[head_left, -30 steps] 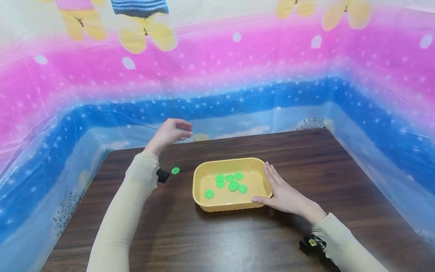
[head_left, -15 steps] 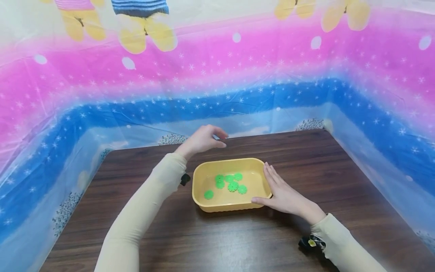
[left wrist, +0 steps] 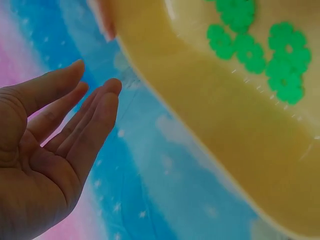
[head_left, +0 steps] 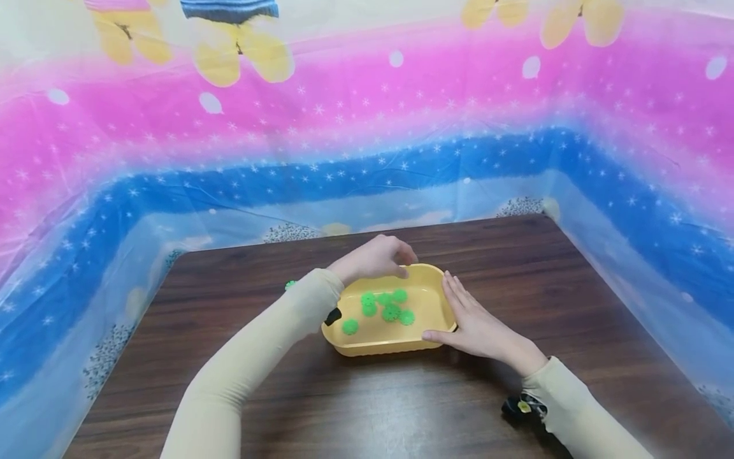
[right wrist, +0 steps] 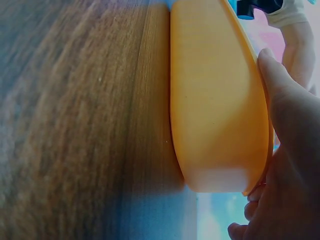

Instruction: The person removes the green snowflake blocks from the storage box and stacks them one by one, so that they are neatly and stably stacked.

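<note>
While my right hand (head_left: 482, 329) stays spread on the yellow rectangular plastic basin (head_left: 378, 349), my left hand (head_left: 373, 258), its fingers loosely parted, has come nearer to it.

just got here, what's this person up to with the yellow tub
A person has both hands at the yellow tub on a wooden table. The right hand holds its right end, thumb on the near rim. The left hand hovers by the far rim, fingers apart from the thumb, with nothing visible between them. Several green notched discs lie inside the tub, and one green piece is on the table, partly hidden behind the left sleeve.
</note>
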Demonstrator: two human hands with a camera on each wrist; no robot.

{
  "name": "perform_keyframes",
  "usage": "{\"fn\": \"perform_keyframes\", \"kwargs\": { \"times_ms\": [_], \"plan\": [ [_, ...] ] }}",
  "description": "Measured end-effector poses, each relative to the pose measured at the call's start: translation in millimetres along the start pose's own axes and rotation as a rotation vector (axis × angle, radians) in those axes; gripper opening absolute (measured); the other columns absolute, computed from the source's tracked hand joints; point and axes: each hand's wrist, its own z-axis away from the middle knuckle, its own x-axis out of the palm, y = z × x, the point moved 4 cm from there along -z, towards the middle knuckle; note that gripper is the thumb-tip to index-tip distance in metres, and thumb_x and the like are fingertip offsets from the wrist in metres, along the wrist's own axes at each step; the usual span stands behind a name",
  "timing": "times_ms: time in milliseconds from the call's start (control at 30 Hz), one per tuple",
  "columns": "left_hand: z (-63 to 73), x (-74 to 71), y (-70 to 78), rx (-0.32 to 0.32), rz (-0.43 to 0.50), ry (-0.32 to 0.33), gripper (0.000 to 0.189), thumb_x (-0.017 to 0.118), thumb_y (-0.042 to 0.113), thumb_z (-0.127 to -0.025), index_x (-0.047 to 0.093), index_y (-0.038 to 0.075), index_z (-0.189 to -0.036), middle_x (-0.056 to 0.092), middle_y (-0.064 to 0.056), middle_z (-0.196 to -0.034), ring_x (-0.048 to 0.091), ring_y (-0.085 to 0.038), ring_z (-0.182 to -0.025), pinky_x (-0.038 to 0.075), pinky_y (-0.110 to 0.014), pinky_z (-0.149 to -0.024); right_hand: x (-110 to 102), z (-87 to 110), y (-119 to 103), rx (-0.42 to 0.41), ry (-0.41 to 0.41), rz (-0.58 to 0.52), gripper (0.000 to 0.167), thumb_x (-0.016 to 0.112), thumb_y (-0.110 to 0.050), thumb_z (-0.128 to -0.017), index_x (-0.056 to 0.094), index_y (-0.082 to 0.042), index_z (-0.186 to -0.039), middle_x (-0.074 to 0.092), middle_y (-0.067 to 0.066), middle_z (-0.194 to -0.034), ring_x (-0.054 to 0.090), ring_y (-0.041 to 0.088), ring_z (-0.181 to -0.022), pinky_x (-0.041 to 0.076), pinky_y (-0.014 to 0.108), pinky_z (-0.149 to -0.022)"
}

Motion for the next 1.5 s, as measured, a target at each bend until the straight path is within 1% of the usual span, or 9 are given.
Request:
{"fn": "perform_keyframes", "kwargs": {
  "times_ms": [100, 400, 567, 700, 933, 1067, 1167, 1333, 1500],
  "plan": [
    [-0.8, 10.2, -0.3, -0.002, -0.016, -0.042, 0.034, 0.073, 0.010, -0.093, 0.068, 0.004, -0.127, 0.069, -0.011, -0.124, 0.063, -0.022, -0.115, 0.050, -0.037, -0.099, -1.3, -0.8, 0.5, 0.004, -0.006, -0.002, 0.121, 0.056, -0.078, -0.085, -0.001, -0.004, -0.161, -0.007, 0.013, -0.168, 0.002, 0.034, -0.153, 0.018, 0.056, -0.120],
    [-6.7, 43.2, -1.9, 0.011, -0.075, -0.152, 0.031, 0.073, 0.006, -0.093, 0.069, 0.002, -0.124, 0.070, -0.011, -0.119, 0.064, -0.023, -0.110, 0.053, -0.032, -0.092, -2.1, -0.7, 0.2, -0.007, -0.004, -0.009, 0.119, 0.058, -0.076, -0.086, 0.000, -0.003, -0.161, -0.006, 0.015, -0.168, 0.000, 0.032, -0.154, 0.018, 0.055, -0.120],
    [-10.7, 55.4, -1.0, 0.015, -0.116, -0.206, 0.031, 0.072, 0.006, -0.093, 0.070, 0.003, -0.124, 0.070, -0.009, -0.119, 0.065, -0.021, -0.110, 0.053, -0.030, -0.092, 0.1, -0.8, 0.6, -0.007, -0.007, -0.016, 0.119, 0.057, -0.076, -0.086, 0.000, -0.005, -0.161, -0.006, 0.013, -0.168, 0.000, 0.030, -0.154, 0.020, 0.054, -0.120],
    [-13.1, 61.3, -1.3, 0.001, -0.128, -0.242, 0.030, 0.070, 0.003, -0.092, 0.071, 0.004, -0.122, 0.071, -0.008, -0.116, 0.066, -0.019, -0.105, 0.054, -0.029, -0.088, 2.2, -1.9, 0.8, -0.008, -0.007, -0.013, 0.118, 0.056, -0.077, -0.086, -0.001, -0.005, -0.161, -0.007, 0.013, -0.168, -0.001, 0.029, -0.154, 0.020, 0.054, -0.120],
    [-16.1, 69.5, -4.1, -0.001, -0.139, -0.297, 0.030, 0.077, 0.004, -0.088, 0.072, 0.005, -0.118, 0.073, -0.006, -0.110, 0.068, -0.015, -0.098, 0.055, -0.024, -0.081, 4.1, -2.0, 0.5, -0.007, -0.004, -0.004, 0.119, 0.055, -0.078, -0.086, 0.000, -0.004, -0.161, -0.007, 0.013, -0.168, -0.001, 0.028, -0.154, 0.021, 0.053, -0.120],
    [-16.6, 69.7, -5.0, 0.001, -0.181, -0.315, 0.026, 0.079, 0.004, -0.086, 0.075, 0.008, -0.112, 0.072, -0.002, -0.106, 0.065, -0.011, -0.094, 0.054, -0.023, -0.079, 4.2, -2.1, 1.5, -0.008, -0.004, -0.004, 0.118, 0.055, -0.078, -0.086, 0.000, -0.005, -0.161, -0.008, 0.011, -0.168, -0.002, 0.026, -0.154, 0.020, 0.052, -0.120],
    [-16.0, 70.7, -6.1, 0.009, -0.207, -0.345, 0.025, 0.081, 0.006, -0.085, 0.075, 0.009, -0.109, 0.071, 0.000, -0.104, 0.062, -0.009, -0.091, 0.052, -0.023, -0.078, 3.4, -1.3, 1.5, -0.005, -0.008, -0.009, 0.118, 0.055, -0.078, -0.086, -0.001, -0.006, -0.161, -0.008, 0.011, -0.168, -0.002, 0.026, -0.154, 0.020, 0.053, -0.120],
    [-14.7, 74.2, -9.7, 0.021, -0.194, -0.396, 0.025, 0.083, 0.007, -0.083, 0.072, 0.008, -0.104, 0.069, -0.001, -0.098, 0.058, -0.009, -0.084, 0.050, -0.023, -0.076, 1.7, 0.5, 1.1, 0.004, -0.014, -0.012, 0.119, 0.055, -0.078, -0.085, -0.001, -0.006, -0.161, -0.009, 0.010, -0.168, -0.003, 0.026, -0.154, 0.020, 0.052, -0.120],
    [-16.4, 76.8, -13.4, 0.026, -0.184, -0.413, 0.023, 0.084, 0.008, -0.083, 0.070, 0.008, -0.101, 0.066, 0.000, -0.093, 0.054, -0.010, -0.080, 0.048, -0.023, -0.074, 1.1, 1.5, 2.2, 0.000, -0.008, 0.000, 0.118, 0.055, -0.077, -0.086, 0.000, -0.004, -0.161, -0.008, 0.011, -0.168, -0.002, 0.028, -0.154, 0.019, 0.052, -0.120]
  ]
}}
